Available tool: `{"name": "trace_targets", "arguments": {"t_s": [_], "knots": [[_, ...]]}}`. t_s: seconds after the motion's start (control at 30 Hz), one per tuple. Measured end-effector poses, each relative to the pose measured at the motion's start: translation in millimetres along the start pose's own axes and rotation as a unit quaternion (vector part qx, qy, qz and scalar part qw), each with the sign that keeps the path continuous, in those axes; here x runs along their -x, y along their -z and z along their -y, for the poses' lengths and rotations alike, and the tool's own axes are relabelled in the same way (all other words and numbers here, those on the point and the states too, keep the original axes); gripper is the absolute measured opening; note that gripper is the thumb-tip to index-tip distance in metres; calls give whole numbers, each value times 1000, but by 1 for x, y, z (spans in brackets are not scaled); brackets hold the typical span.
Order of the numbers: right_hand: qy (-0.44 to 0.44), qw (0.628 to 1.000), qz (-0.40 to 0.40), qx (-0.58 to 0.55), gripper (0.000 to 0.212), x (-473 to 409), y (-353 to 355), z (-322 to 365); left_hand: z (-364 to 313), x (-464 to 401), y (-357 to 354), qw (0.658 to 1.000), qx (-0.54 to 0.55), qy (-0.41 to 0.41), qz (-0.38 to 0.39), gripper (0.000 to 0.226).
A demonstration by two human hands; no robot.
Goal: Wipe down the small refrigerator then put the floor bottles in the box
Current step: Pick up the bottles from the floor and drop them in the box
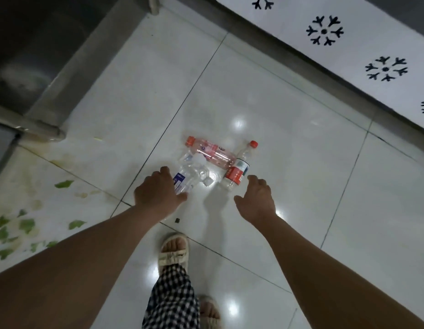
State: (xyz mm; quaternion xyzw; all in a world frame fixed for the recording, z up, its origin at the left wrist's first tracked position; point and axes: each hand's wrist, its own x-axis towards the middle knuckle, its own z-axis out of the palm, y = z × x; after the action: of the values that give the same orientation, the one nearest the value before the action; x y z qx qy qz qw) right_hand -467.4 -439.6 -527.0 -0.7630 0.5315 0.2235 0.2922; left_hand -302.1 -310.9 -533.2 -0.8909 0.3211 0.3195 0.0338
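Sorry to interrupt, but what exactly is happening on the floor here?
A person is bending over a small cluster of empty plastic bottles lying on the white tiled floor. The left hand reaches over the clear bottle; the right hand hangs open near the red-labelled bottle. The pink bottle lies untouched. No box is in view.

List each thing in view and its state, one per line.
Pink bottle: lying on floor, red cap on.
Red-label bottle: lying on floor, red cap on.
Clear bottles: lying on floor, crumpled-looking.
Left hand: open, over the blue-label bottle; contact unclear.
Right hand: open, empty, near the red-label bottle.
Floor: glossy, green scraps at left.
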Motion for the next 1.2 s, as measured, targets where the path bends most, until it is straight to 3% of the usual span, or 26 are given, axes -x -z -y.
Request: {"name": "trace_targets", "arguments": {"t_s": [0.43, 0.77, 0.93, 1.2], "knots": [[-68, 994, -28, -81, 84, -151, -104, -45, -22, -91, -107, 999, 18, -11, -27, 66], [-150, 978, -52, -131, 93, -206, -152, -60, -24, -127, -143, 998, 24, -22, -56, 70], [-180, 958, -24, -222, 78, -218, -150, -63, -27, -134, -141, 998, 6, -31, -54, 72], [-161, 974, -43, -155, 59, -170, -101, -78, -46, -105, -95, 997, -50, -33, -39, 73]]}}
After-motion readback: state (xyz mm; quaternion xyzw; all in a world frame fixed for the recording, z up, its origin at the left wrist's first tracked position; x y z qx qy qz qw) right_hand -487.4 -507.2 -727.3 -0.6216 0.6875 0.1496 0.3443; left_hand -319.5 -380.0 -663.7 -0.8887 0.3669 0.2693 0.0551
